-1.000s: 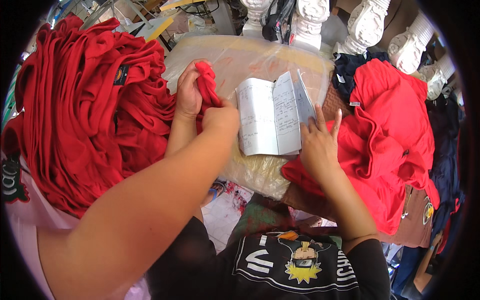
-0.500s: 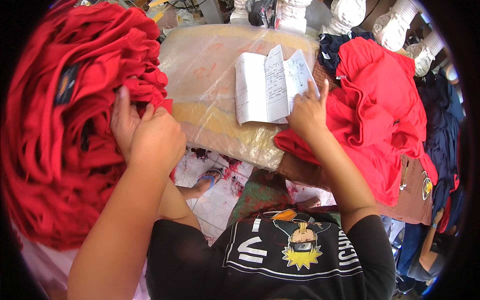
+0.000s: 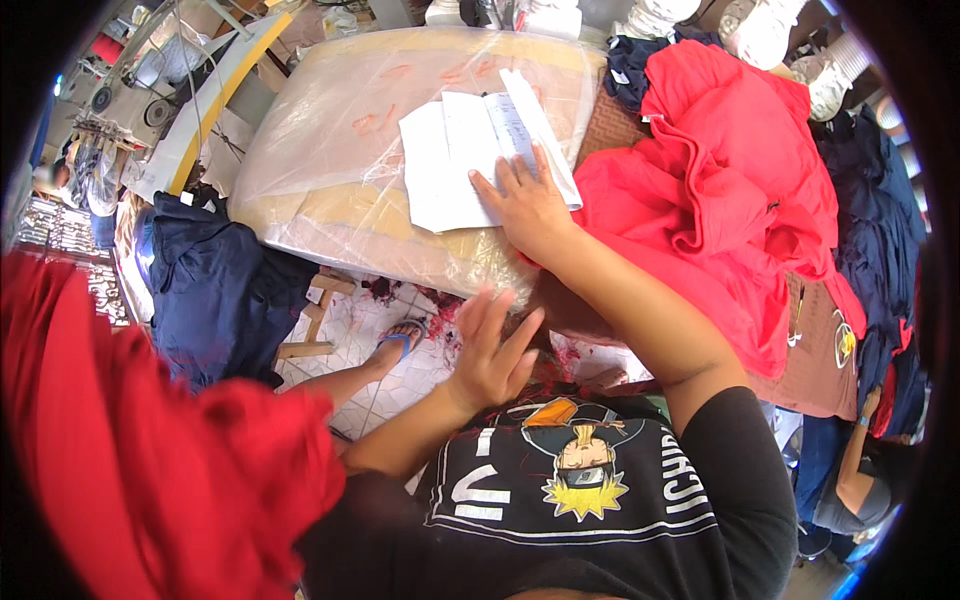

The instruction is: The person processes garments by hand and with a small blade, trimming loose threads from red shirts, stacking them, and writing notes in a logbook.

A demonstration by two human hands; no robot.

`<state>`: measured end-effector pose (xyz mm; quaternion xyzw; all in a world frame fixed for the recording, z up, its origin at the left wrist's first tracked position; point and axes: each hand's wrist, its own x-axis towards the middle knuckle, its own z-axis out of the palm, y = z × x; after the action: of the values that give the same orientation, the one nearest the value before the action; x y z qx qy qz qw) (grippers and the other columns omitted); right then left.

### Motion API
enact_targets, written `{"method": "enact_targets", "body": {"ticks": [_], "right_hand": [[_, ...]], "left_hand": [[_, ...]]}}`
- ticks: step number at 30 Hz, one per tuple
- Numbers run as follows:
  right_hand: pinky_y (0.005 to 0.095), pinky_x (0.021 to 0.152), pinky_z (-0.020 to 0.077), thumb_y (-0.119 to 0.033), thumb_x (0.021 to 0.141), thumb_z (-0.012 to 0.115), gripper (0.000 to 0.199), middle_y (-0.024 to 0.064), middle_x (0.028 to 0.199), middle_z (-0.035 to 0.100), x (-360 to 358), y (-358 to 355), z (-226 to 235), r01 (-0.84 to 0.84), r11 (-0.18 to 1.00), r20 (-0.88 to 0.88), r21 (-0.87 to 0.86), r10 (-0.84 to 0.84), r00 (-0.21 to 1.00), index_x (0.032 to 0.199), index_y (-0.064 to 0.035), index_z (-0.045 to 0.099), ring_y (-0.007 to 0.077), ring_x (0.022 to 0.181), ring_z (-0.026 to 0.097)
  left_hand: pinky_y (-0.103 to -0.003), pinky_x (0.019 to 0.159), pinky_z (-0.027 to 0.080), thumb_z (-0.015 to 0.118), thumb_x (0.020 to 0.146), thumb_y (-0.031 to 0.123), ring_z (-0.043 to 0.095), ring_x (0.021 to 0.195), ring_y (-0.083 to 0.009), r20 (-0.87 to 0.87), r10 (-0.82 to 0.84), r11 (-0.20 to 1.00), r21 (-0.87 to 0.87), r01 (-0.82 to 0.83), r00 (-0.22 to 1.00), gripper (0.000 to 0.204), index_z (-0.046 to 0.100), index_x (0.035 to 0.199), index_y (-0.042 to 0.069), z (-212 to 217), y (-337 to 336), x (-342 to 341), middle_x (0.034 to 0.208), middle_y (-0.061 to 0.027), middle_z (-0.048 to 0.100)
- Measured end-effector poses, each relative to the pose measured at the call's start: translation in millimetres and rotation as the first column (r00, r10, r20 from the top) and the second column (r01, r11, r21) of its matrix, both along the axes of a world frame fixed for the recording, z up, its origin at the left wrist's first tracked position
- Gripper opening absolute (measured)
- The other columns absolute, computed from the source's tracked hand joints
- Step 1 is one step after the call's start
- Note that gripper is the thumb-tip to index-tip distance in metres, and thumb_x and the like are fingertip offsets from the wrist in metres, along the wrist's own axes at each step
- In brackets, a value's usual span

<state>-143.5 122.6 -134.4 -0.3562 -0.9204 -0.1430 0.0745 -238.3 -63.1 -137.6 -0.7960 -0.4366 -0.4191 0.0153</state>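
My right hand (image 3: 535,210) lies open on a folded white paper (image 3: 432,170) with handwriting, its fingers spread over the paper's lower right. Beneath the paper is a broad padded surface (image 3: 330,150) covered in clear plastic. My left hand (image 3: 490,355), slightly blurred, is in front of my black T-shirt (image 3: 640,480), its fingers apart and nothing in them. At the lower left, a big bundle of red cloth (image 3: 180,480) is smeared by motion, apart from my left hand. Close to my right forearm, a heap of red fabric (image 3: 730,200) spreads over a brown textured cover (image 3: 820,370).
Navy cloth (image 3: 220,290) hangs at the left, below a yellow-edged worktable (image 3: 220,110). More navy cloth (image 3: 875,230) drapes at the right, near white ornate posts (image 3: 835,80). A foot in a blue flip-flop (image 3: 400,340) rests on the tiled floor. Another person's arm (image 3: 858,470) shows lower right.
My left hand has left the red bundle and moved right. The bundle has dropped toward the lower left; the other forearm beside it is out of view. My right hand now lies flatter on the paper.
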Motion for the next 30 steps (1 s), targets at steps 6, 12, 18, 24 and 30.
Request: {"method": "enact_targets", "body": {"ticks": [6,12,18,24,30], "right_hand": [[0.0574,0.111,0.0027,-0.03,0.088,0.045,0.048,0.019,0.131,0.05,9.6,7.0,0.3,-0.025,0.999,0.064,-0.048,0.028,0.998,0.131,-0.0088,0.049,0.0309,0.125,0.046],[0.0596,0.11,0.0021,-0.044,0.085,0.055,0.065,0.0157,0.139,0.042,53.1,16.4,37.8,0.402,0.912,-0.04,-0.081,-0.406,0.913,0.131,0.0018,0.046,0.0267,0.134,0.033],[0.0592,0.11,-0.004,-0.056,0.088,0.042,0.083,0.0223,0.149,0.022,58.9,8.7,2.2,0.642,0.745,0.055,-0.183,-0.644,0.763,0.139,0.0086,0.029,0.0317,0.141,0.017],[0.0572,0.111,-0.0003,-0.046,0.091,0.044,0.075,0.0231,0.15,0.02,52.7,8.4,5.1,0.579,0.74,0.018,-0.342,-0.611,0.792,0.14,0.0081,0.027,0.032,0.141,0.016],[0.0592,0.11,0.002,-0.041,0.089,0.05,0.071,0.0218,0.148,0.025,51.7,3.5,2.5,0.595,0.714,-0.107,-0.369,-0.668,0.736,0.139,0.0064,0.031,0.0306,0.14,0.019]], "left_hand": [[-0.051,0.105,0.028,0.047,0.094,0.029,0.032,0.132,-0.0396,0.284,0.255,0.942,-0.288,-0.172,0.924,0.05,0.045,0.13,-0.006,0.9,157.1,-9.3,0.141,-0.0267,0.033],[-0.051,0.107,0.025,0.049,0.092,0.042,0.024,0.135,-0.0412,-0.123,0.392,0.794,-0.455,-0.403,0.912,0.061,0.041,0.136,0.002,-20.1,162.1,-21.2,0.143,-0.0254,0.031],[-0.053,0.107,0.02,0.052,0.089,0.043,0.018,0.135,-0.0457,-0.324,0.403,0.763,-0.398,-0.51,0.856,0.069,0.033,0.14,0.001,-24.9,153.9,-8.6,0.146,-0.0253,0.023],[-0.053,0.108,0.018,0.053,0.089,0.043,0.016,0.135,-0.0465,-0.262,0.418,0.739,-0.459,-0.493,0.87,0.069,0.035,0.138,-0.001,-25.2,153.6,-5.3,0.146,-0.0271,0.023],[-0.054,0.109,0.016,0.056,0.086,0.042,0.013,0.137,-0.0446,-0.06,0.37,0.729,-0.601,-0.329,0.927,0.067,0.039,0.138,0.003,-19.2,158.2,-17.8,0.147,-0.0251,0.021]]}}
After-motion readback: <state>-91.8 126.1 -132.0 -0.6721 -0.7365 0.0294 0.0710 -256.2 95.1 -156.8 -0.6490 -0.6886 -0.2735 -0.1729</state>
